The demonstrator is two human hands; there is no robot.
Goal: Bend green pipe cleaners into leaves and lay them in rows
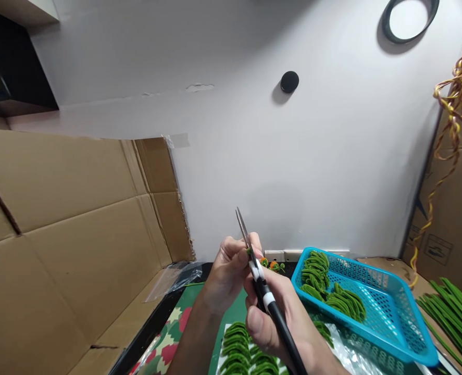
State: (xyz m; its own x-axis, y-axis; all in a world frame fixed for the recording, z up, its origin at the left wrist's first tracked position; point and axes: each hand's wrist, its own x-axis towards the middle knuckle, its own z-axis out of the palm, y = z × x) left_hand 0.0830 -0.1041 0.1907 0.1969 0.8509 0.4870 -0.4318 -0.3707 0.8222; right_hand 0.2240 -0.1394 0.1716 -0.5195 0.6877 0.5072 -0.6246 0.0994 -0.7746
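My right hand [272, 317] is closed around a pair of black-handled snips [281, 333] with white parts near the pivot. Their thin pointed metal blades [243, 226] rise up past my left fingers. My left hand [228, 271] is closed in a pinch beside the blades, on a small green piece [248, 251] that looks like fuzzy pipe cleaner; most of it is hidden by the fingers. Below both hands, curved green fuzzy pieces [235, 349] lie in rows on a white sheet. Small orange and green pieces [274, 265] sit just behind my right hand.
A blue plastic basket [395, 307] at the right holds more curved green pieces [346, 302]. Straight green stems [449, 312] lie beyond it. A green mat [194, 297] and clear plastic bag [176, 281] are at the left. Cardboard [78, 224] stands left; twisted wire [455, 104] hangs right.
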